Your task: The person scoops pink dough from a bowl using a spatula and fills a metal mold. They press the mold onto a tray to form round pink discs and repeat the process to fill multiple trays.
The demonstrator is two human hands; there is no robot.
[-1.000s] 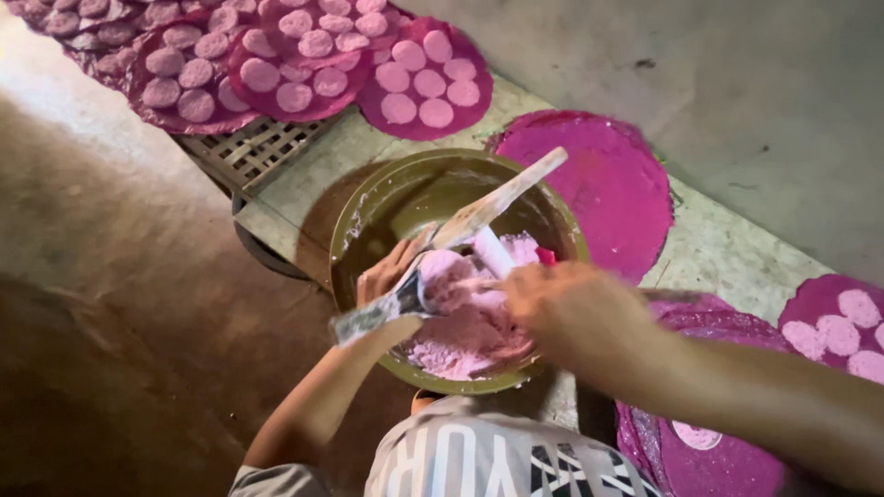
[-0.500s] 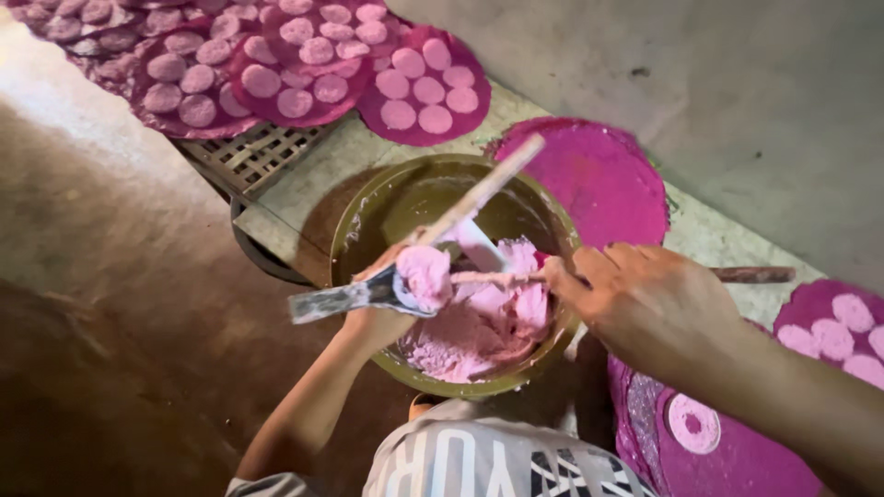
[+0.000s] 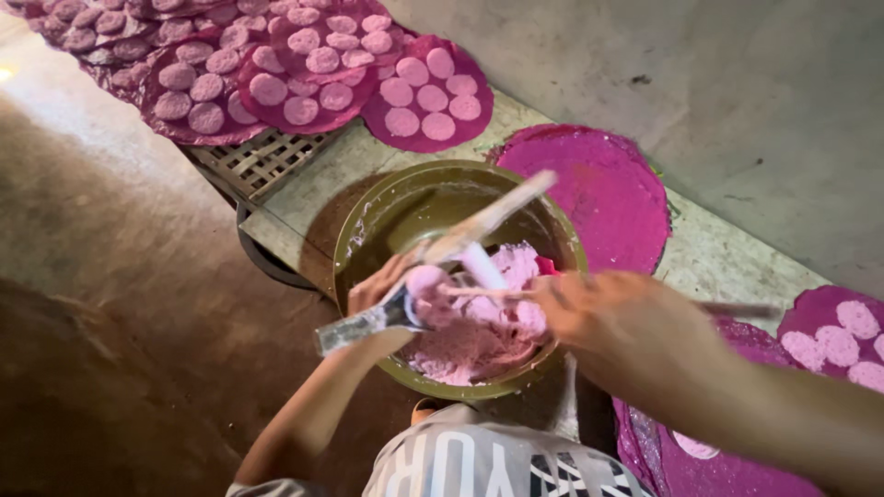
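My left hand (image 3: 382,293) grips a metal spoon (image 3: 368,322) heaped with pink dough (image 3: 479,331) above the olive bowl (image 3: 368,230). My right hand (image 3: 608,317) pinches a thin stick (image 3: 479,293), scraping the spoon.

**One head camera, looking steeply down**

The single view sits on the person's head, tilted down and close over both hands (image 3: 497,304) and the green bowl (image 3: 442,198) beneath them. Beyond the hands, the surface (image 3: 718,253) runs toward a grey wall.
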